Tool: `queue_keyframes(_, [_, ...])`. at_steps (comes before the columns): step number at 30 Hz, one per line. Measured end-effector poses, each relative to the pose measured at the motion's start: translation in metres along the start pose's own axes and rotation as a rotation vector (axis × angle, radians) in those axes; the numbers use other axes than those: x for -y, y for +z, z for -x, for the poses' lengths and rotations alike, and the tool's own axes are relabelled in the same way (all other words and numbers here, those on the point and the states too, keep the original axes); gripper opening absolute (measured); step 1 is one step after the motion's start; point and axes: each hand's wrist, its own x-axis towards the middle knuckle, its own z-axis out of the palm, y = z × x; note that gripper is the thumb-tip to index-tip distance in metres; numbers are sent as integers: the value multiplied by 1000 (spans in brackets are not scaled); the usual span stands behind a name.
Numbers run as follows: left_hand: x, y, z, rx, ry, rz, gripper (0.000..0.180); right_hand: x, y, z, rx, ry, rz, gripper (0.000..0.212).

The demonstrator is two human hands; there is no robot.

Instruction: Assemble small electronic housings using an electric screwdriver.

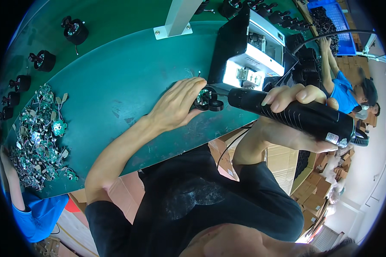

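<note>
My left hand is closed around a small round black housing with a green circuit board inside, steadying it on the green table. In my right hand is a black electric screwdriver, gripped around its body and held nearly level. Its thin bit points left at the housing and reaches its edge; whether it touches a screw I cannot tell. Just beyond the housing stands a black-and-white screw feeder with a lit front opening.
A heap of wired circuit boards lies at the table's left. Black housings line the far green strip. A metal post rises at the back. Co-workers in blue are at far left and far right, the right one at a blue crate.
</note>
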Motion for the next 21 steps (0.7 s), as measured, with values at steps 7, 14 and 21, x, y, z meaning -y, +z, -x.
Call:
queue_keyframes(7, [-1, -1, -2, 7, 1, 23, 73, 4, 0, -2, -20, -20, 18, 85])
queue_keyframes(14, [-1, -1, -2, 7, 10, 0, 71, -3, 0, 1, -27, 54, -66, 78])
queue_keyframes(21, [0, 2, -1, -8, -23, -14, 69, -14, 6, 6, 8, 30, -107, 83])
